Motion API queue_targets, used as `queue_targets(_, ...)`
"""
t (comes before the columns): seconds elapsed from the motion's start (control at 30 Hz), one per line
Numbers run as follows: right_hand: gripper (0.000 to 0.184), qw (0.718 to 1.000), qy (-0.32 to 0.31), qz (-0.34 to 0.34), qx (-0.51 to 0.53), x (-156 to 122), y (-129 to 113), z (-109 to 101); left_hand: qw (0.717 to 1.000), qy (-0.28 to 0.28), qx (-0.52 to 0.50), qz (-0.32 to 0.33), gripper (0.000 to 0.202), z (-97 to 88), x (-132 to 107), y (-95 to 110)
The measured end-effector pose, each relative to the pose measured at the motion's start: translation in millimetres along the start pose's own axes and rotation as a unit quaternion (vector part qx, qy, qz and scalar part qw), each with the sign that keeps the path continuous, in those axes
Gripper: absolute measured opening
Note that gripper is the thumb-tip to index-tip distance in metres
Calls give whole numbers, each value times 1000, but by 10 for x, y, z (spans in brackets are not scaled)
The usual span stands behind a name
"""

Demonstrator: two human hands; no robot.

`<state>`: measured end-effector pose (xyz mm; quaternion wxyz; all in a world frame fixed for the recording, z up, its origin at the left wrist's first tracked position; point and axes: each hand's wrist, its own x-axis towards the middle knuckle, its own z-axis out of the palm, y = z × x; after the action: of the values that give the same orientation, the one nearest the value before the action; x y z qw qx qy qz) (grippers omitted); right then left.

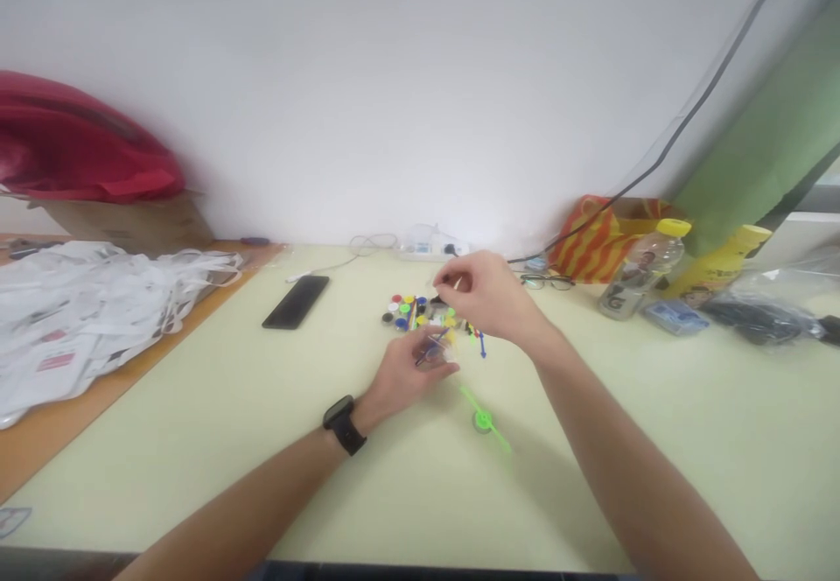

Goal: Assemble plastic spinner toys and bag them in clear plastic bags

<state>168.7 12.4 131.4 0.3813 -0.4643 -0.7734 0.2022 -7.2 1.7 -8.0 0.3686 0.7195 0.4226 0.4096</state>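
My left hand [408, 373], with a black watch on its wrist, is curled around a small clear piece with thin dark-blue parts [430, 354]; its exact kind is too small to tell. My right hand [484, 294] hovers a little higher and to the right, thumb and fingertips pinched together over the pile. What they pinch, if anything, I cannot make out. Small coloured round caps [402, 310] and thin sticks lie in a heap beneath and behind both hands, which partly hide it. A bright green piece with two long thin arms and a round hub [482, 422] rests nearer to me on the table.
A black phone [296, 303] lies to the left. White bags [85, 318] cover the far left. At the right stand a clear bottle [647, 270], a yellow bottle [715, 266] and a striped bag [591, 235]. Eyeglasses [548, 282] and a power strip [426, 247] lie by the wall.
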Motion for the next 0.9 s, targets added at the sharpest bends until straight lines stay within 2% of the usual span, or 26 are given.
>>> queue_targets(0.1,19,998,-53,-18,-9,-11,-5,-86,999,-9,-31,-8,57,4,11,-20)
queue_targets(0.27,18,993,-117,-6,-1,-41,-25,-295,996,-44,-74,-17,62,-12,16,-29)
queue_targets(0.37,22,989,-144,-9,-14,-53,-33,-341,994,-67,-87,-23,58,-33,12,7)
queue_targets(0.47,28,986,-162,-6,-26,-54,-30,-288,994,-77,-80,-23,44,-49,13,39)
queue_targets(0.57,29,987,-155,-5,-37,-51,-20,-167,994,-67,-83,-21,41,-55,21,42)
queue_targets(0.73,20,989,-145,-8,-36,-63,-27,-18,997,-49,-50,-14,32,-56,26,7)
queue_targets(0.8,19,990,-134,-13,-32,-66,-42,-40,998,-47,-45,-17,33,-53,22,1)
queue_targets(0.9,17,997,-74,-24,-27,-72,-76,-185,997,-43,-64,-29,41,-52,21,19)
